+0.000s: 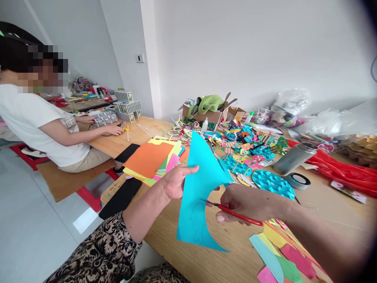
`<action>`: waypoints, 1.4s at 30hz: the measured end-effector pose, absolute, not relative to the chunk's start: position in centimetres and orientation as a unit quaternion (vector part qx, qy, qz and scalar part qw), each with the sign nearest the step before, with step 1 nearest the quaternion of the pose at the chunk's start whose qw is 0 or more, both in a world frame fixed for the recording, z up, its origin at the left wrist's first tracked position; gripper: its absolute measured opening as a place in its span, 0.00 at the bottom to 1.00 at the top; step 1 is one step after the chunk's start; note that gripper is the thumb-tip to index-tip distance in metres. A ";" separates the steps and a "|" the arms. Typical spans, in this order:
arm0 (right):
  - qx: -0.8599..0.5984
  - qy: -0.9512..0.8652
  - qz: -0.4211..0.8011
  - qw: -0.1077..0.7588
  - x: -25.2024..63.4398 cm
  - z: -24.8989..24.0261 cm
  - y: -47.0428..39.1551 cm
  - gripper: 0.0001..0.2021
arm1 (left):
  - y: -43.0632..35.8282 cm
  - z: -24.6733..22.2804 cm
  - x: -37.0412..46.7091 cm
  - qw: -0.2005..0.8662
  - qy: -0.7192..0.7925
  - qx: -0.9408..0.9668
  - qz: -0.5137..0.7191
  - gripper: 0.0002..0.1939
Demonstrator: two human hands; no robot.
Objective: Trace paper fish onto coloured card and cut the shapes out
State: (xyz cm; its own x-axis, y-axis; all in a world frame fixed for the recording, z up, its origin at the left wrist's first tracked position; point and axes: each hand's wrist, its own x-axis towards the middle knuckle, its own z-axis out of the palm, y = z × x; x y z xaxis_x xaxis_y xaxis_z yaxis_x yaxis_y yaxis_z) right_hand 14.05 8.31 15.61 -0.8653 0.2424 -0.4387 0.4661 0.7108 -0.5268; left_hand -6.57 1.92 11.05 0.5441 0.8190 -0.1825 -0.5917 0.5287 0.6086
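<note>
A blue paper sheet [198,184] with a curved cut right edge is held up over the wooden table. A faint pencil outline shows on its lower part. My left hand [176,182] grips the sheet at its left edge, thumb on the front and the other fingers hidden behind. In my right hand [240,202] are red-handled scissors [235,213], their tips at the paper's right edge, just above the outline.
Colored paper sheets [150,157] and black phones [120,198] lie to the left. Blue egg trays [272,184], a metal flask [294,158] and tape [298,180] stand right. Paper scraps [277,255] lie front right. A person [44,122] sits at the left, hands on the table.
</note>
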 end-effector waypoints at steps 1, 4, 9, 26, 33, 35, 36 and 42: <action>0.196 0.907 -0.329 0.175 14.0 15.6 8.3 0.30 | 1.9 11.0 -6.6 0.844 0.232 0.243 0.417 0.24; 0.192 0.905 -0.329 0.190 13.8 15.4 8.5 0.30 | 2.0 10.9 -6.7 0.839 0.252 0.227 0.426 0.23; 0.186 0.915 -0.306 0.187 13.6 15.1 8.8 0.31 | 2.2 10.7 -6.8 0.828 0.266 0.216 0.443 0.21; 0.229 0.904 -0.326 0.156 14.1 13.8 10.0 0.32 | 4.8 9.1 -6.6 0.841 0.225 0.232 0.433 0.21; 0.247 0.904 -0.313 0.152 14.0 13.5 12.9 0.33 | 8.8 8.7 -6.5 0.836 0.243 0.243 0.429 0.21; 0.257 0.905 -0.303 0.151 14.0 13.4 13.4 0.32 | 9.6 8.4 -6.4 0.835 0.241 0.249 0.428 0.20; 0.261 0.905 -0.302 0.151 14.0 13.3 13.6 0.32 | 9.9 8.2 -6.4 0.835 0.240 0.250 0.428 0.20; 0.290 0.902 -0.285 0.146 13.9 13.2 14.7 0.32 | 11.5 7.1 -6.4 0.849 0.206 0.249 0.418 0.19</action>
State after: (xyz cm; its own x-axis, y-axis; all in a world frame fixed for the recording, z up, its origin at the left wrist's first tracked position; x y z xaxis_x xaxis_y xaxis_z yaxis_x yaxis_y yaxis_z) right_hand 13.93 14.75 13.21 -0.7894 0.4395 -0.4286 0.6060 0.6693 -0.4299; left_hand -6.44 11.49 7.06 0.5657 0.8125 -0.1408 -0.6079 0.5262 0.5946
